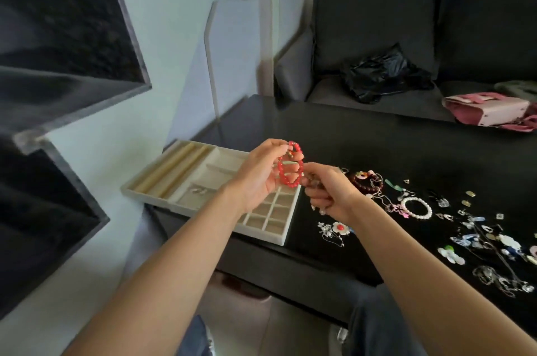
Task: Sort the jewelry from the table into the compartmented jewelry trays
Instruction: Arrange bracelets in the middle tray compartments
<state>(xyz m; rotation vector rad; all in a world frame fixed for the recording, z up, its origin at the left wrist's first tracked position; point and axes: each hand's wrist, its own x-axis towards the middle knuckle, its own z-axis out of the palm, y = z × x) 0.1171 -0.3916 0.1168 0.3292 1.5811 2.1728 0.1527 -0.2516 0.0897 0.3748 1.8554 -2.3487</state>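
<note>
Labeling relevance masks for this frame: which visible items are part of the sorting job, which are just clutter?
Job:
- red bead bracelet, held by left hand and right hand
- jewelry tray
- white pearl bracelet
- loose jewelry on the table

Clutter:
- black plastic bag on sofa
- pink bag

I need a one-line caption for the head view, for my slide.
Left hand lifts a red bead bracelet above the tray; right hand holds other jewelry.
</note>
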